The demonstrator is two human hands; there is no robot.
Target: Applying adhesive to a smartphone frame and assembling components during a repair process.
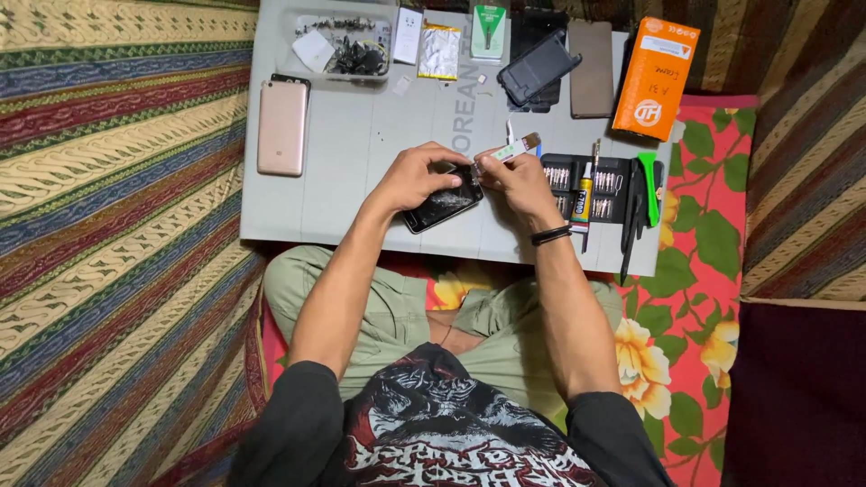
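While my left hand [417, 176] clamps the phone [442, 206] against the board [361, 144], fingers curled over its far left edge, my right hand [516, 180] pinches a thin white tool [507, 151] at the phone's far right corner. The phone lies tilted near the middle of the board, dark cracked face up. To do this well I'd judge the left hand should press flat so the phone can't pivot, and the tool should stay shallow at the seam, worked gently, since cracked glass may splinter. Right of the hands sit a bit set [586, 185], a glue tube [585, 198], black tweezers [631, 216] and a green pry tool [649, 185]. Far along the board are a parts tray [338, 45], a pink phone [281, 126] at left, 2 dark back covers [559, 68] and an orange box [656, 77]. The board rests on striped cloth [108, 225], with floral cloth [704, 271] at right.
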